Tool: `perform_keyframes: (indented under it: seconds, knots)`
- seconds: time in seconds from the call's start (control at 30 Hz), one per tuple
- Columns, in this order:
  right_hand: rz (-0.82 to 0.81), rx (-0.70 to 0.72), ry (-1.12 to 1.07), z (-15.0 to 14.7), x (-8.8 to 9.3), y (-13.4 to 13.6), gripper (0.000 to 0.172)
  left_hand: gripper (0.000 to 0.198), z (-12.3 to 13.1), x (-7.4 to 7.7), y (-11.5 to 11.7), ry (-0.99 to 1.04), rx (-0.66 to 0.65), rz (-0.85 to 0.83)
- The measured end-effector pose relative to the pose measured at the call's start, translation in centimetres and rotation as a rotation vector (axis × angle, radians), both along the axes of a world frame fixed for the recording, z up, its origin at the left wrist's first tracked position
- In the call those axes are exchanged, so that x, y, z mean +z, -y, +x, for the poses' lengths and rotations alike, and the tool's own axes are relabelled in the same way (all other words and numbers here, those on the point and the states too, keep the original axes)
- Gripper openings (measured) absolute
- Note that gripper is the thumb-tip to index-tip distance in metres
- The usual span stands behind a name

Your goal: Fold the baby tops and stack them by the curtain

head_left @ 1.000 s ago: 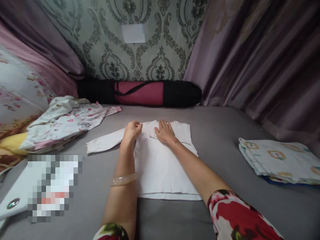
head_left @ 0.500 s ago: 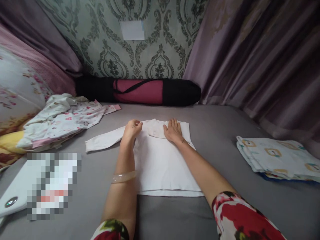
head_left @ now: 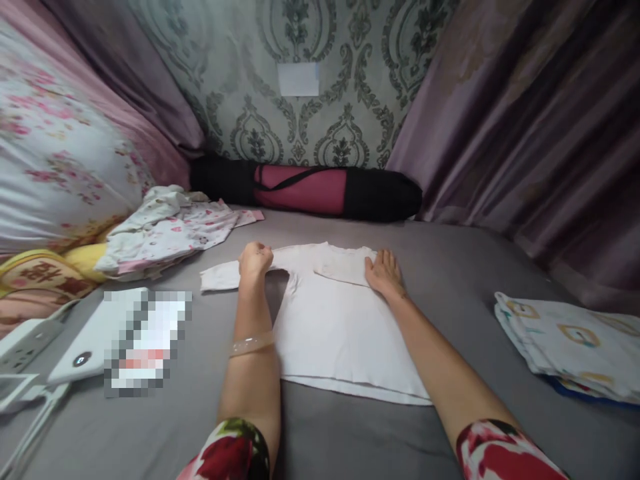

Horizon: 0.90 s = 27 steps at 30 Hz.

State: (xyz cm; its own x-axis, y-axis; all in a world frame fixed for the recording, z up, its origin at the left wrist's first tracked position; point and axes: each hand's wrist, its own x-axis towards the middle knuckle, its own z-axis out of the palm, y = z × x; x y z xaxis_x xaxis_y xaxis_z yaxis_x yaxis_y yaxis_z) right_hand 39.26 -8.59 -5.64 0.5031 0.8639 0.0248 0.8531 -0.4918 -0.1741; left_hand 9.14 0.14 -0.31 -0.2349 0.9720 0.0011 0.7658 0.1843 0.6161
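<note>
A white long-sleeved shirt [head_left: 345,333] lies spread on the grey bed sheet, its hem toward me. One sleeve is folded across the upper chest, and my right hand [head_left: 384,272] lies flat with fingers stretched over the shoulder edge at that fold. The other sleeve [head_left: 220,277] reaches out to the left. My left hand [head_left: 255,259] is closed on this sleeve about midway along it; the fingertips are partly hidden. A pale bangle [head_left: 253,344] circles my left forearm.
Rumpled printed clothes [head_left: 175,230] lie at the left, near a floral pillow [head_left: 60,153]. A white device [head_left: 100,333] and a power strip [head_left: 30,343] are nearer me. Folded printed cloth [head_left: 575,333] lies at the right. A black and maroon roll bag [head_left: 305,189] rests against the wall.
My left hand has moved from the shoulder out along the left sleeve and closed on it. My right hand stays flat at the right shoulder. The whole view has shifted.
</note>
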Motion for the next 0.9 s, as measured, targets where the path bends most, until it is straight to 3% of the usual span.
perform_keyframes:
  seconds: [0.17,0.27,0.5,0.67,0.8,0.9]
  knots:
    - [0.023,0.001,0.021,0.2,-0.6,-0.4,0.07,0.036,-2.4,0.1,0.7,-0.1,0.459,-0.025]
    - [0.044,-0.015,0.004,0.4,-1.0,-0.9,0.07,0.044,-3.2,-0.6,0.7,-0.052,0.588,-0.076]
    - [0.088,0.0,0.006,1.1,-2.0,-1.6,0.073,0.045,-4.2,-1.3,0.5,-0.017,0.527,-0.054]
    - [0.052,-0.002,0.067,0.2,-0.1,-1.4,0.069,0.051,-5.9,-0.7,0.2,0.02,0.473,-0.088]
    - [0.148,0.262,0.127,-3.6,1.7,-1.8,0.062,0.047,-6.6,-0.3,0.0,-0.034,0.448,-0.182]
    - [0.106,0.493,0.077,-7.4,1.7,-2.6,0.061,0.045,-6.8,0.0,0.2,-0.045,0.418,-0.229]
